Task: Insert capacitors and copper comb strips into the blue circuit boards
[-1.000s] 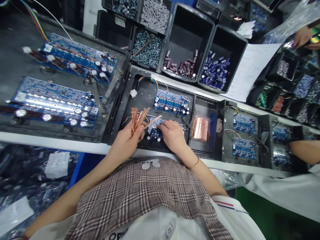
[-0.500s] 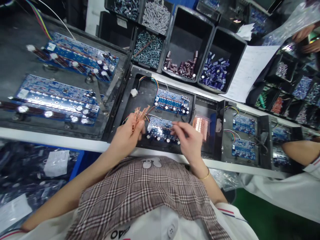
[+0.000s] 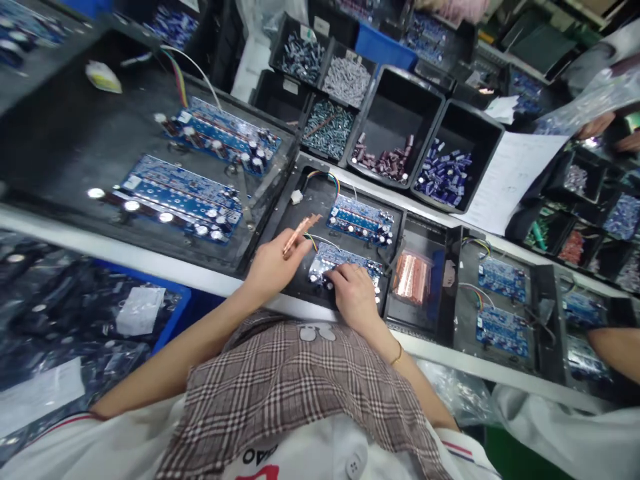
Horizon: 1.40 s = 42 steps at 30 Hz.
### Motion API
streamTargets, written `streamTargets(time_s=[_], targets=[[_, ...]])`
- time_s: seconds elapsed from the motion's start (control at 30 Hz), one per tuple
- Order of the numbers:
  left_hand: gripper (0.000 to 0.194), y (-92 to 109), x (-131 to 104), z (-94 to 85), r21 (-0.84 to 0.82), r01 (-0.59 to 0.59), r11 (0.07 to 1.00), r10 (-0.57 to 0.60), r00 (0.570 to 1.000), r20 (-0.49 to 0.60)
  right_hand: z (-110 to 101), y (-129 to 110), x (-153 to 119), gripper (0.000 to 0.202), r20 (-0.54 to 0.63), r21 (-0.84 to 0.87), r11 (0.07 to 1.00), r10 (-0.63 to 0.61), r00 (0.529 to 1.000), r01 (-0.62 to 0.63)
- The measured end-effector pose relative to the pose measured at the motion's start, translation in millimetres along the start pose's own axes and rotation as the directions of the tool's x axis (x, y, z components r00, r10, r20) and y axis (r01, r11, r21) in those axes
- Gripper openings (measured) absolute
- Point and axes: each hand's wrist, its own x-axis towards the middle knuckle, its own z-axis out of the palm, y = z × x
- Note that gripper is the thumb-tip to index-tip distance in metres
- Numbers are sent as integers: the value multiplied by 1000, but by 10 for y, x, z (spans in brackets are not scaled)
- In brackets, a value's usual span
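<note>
My left hand (image 3: 274,264) is closed round a bundle of thin copper strips (image 3: 301,235), whose ends stick out past the thumb and fingers. It is just left of the nearer blue circuit board (image 3: 345,257). My right hand (image 3: 356,293) rests on that board with fingers bent down onto its left half; anything between the fingertips is hidden. White-topped capacitors line the board's near edge, partly covered by the hand. Behind it lies a second blue circuit board (image 3: 361,215) with coloured wires, in the same black tray (image 3: 287,223).
To the right, a compartment holds more copper strips (image 3: 412,277). Bins of brown capacitors (image 3: 385,160) and blue capacitors (image 3: 445,175) stand behind. Larger boards (image 3: 183,197) lie in a tray at left. Another person's arm (image 3: 617,350) reaches in at right.
The view has shifted, so the bench appears further right and lower. My right hand has moved left along the nearer board, fingers now lower on it. My left hand still holds the copper strips.
</note>
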Motion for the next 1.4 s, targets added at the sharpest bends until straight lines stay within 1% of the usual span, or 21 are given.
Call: streamTargets(time_s=[0.13,0.3,0.37,0.43,0.5,0.53,0.57,0.6,0.67,0.73,0.77,0.83,0.87,0.9,0.93,1.0,1.1,1.2,1.3,1.37,1.4], targets=[[35,37,-54,-12,86,-21,996,19,1000,18,-76,-60,-34,24,27,-79,996,-38,999,40],[26,17,-83,-62,128,-31,991,23,998,62,-69,-73,-1,30,49,-149,981,-118,992,124],[26,18,-103,-73,134,-10,991,0,997,75,-64,-42,-2,33,45,-116,982,-142,989,147],[28,30,-122,-79,142,3,990,-13,997,76,-81,33,-37,34,26,4,988,-155,988,155],[28,36,-127,-89,124,-12,992,3,997,75,-122,171,-117,29,-55,155,983,-92,994,100],[28,33,-125,-98,102,-27,994,19,997,76,-147,264,-176,27,-124,207,977,-19,992,45],[29,26,-121,-108,75,-42,996,36,997,73,-172,373,-249,28,-204,237,971,76,976,-26],[29,17,-119,-117,49,-52,997,48,997,66,-193,493,-339,34,-287,246,963,185,940,-115],[30,8,-124,-121,21,-44,999,43,998,51,-220,739,-574,47,-431,219,925,377,820,-310],[31,33,-134,-90,36,-22,999,19,998,57,-232,939,-865,56,-535,152,855,494,686,-497],[31,65,-134,-57,53,-26,998,22,997,75,-236,1006,-1013,59,-563,105,805,532,632,-584],[32,170,-114,58,72,-91,993,79,985,153,-250,1071,-1256,61,-552,12,694,605,574,-720],[33,244,-98,142,68,-134,989,117,971,210,-261,1079,-1335,59,-502,-13,649,653,566,-760],[34,331,-81,245,54,-175,983,154,950,272,-276,1080,-1382,53,-431,-16,635,693,578,-772],[35,428,-69,363,34,-204,978,181,924,337,-293,1080,-1403,47,-401,4,633,710,579,-774],[36,636,-61,627,-12,-233,972,214,867,450,-334,1088,-1397,42,-388,29,660,699,600,-750],[32,909,-67,1006,-61,-257,964,248,801,545,-389,1114,-1377,39,-370,68,685,692,620,-725],[32,1078,-49,1284,-74,-251,965,247,780,576,-426,1134,-1381,36,-312,106,723,677,667,-683],[30,1172,-21,1472,-79,-182,980,193,776,600,-473,1144,-1346,33,-259,151,773,632,730,-615],[27,1225,-15,1574,-105,-114,988,155,771,618,-516,1158,-1291,33,-200,241,801,593,780,-548],[26,1254,-17,1624,-124,-78,989,139,771,622,-540,1172,-1261,33,-177,326,796,581,794,-510]])
